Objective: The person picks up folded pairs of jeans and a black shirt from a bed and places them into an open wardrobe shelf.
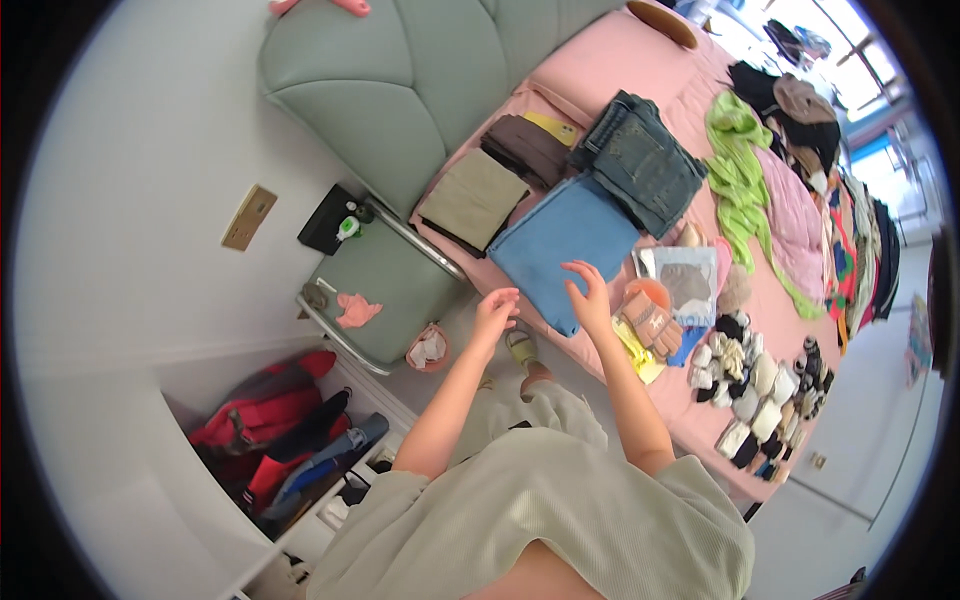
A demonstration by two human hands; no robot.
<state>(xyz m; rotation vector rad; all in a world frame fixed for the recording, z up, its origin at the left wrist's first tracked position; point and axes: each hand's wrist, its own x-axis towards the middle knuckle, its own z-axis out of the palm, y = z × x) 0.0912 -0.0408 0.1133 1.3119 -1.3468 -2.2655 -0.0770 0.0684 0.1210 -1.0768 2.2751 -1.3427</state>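
My left hand (494,316) is in the air at the near edge of the bed, its fingers loosely bent and nothing in them. Empty too is my right hand (588,296), with thumb and fingers apart, over the near part of folded blue jeans (563,245). Beyond the blue pair lie dark folded jeans (645,165). To their left are folded khaki trousers (473,198) and a dark brown folded garment (527,150). Right of my right hand sit a brown knitted glove (652,325) and a clear-fronted package (687,280).
Rows of rolled socks (765,385) cover the bed's near right. A green garment (738,160) and piled clothes lie farther right. At left stand a green bedside table (385,290), a small pink bin (428,346) and an open cupboard with clothes (265,420).
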